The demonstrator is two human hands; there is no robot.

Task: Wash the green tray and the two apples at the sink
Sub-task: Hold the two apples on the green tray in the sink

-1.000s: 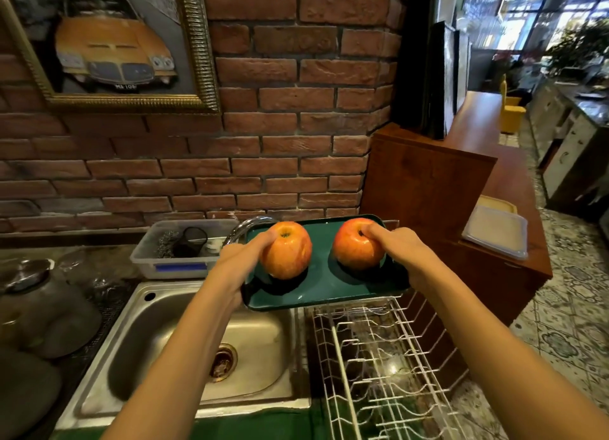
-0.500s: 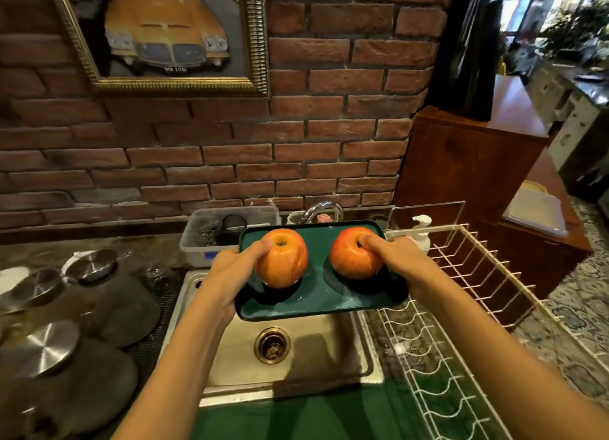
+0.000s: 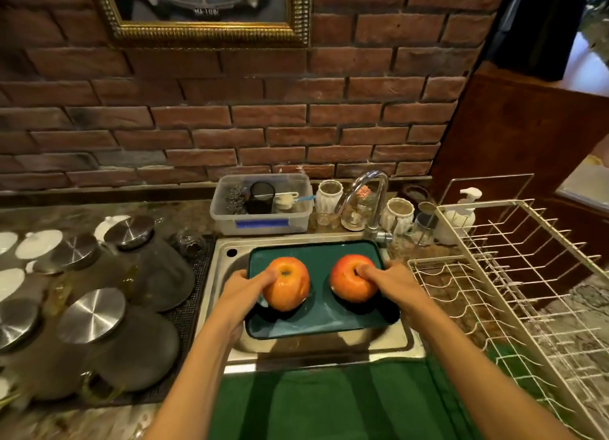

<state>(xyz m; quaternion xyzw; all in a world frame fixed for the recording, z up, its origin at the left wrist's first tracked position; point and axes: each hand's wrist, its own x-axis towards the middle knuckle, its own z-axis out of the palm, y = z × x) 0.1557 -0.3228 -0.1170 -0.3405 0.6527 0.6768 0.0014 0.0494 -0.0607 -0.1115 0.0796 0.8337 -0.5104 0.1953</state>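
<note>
The green tray point(image 3: 316, 321) in the middle of the frame looked smooth and shiny, like plastic. The two apples point(image 3: 286, 288) had glossy skin. The sink point(image 3: 224, 255) and tap point(image 3: 369, 192) were bright metal. The wall point(image 3: 296, 136) at the top was rough brick. At right, the rack point(image 3: 514, 274) was thin white wire. At bottom, the green cloth point(image 3: 323, 403) looked soft and matt.

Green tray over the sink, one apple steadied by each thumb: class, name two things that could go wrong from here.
1. The apples sit loose on the green tray, held only by the left hand and right hand; a tilt could roll them into the sink.
2. The faucet overhangs the tray's far edge; lifting might knock it.
</note>
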